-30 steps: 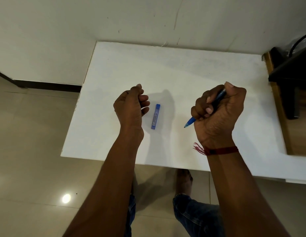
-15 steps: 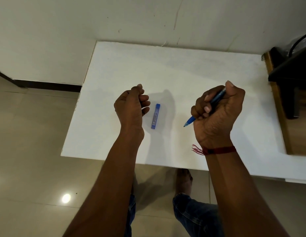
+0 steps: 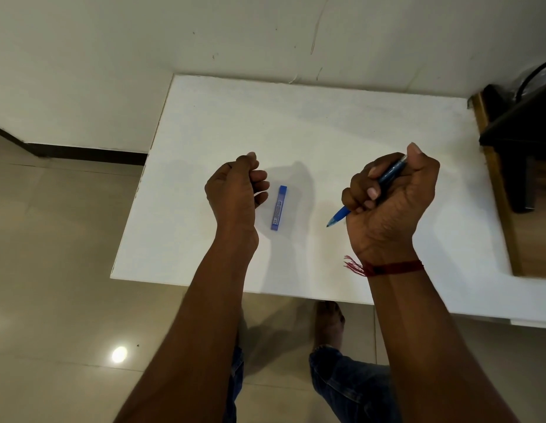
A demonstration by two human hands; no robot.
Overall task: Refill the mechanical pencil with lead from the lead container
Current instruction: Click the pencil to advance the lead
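Note:
A slim blue lead container (image 3: 278,207) lies flat on the white table (image 3: 296,123), between my two hands. My right hand (image 3: 387,203) is fisted around a blue mechanical pencil (image 3: 342,214), tip pointing down-left above the table, thumb resting near its top end. My left hand (image 3: 235,190) hovers just left of the container with its fingers curled in; whether it pinches anything small is hidden. It does not touch the container.
A wooden piece of furniture (image 3: 500,190) with a dark object (image 3: 518,138) on it stands against the table's right edge. The wall runs behind the table. Tiled floor (image 3: 58,270) lies to the left and below, with my legs under the near edge.
My right hand with the pencil has risen very slightly. The left hand and the lead container have stayed where they were.

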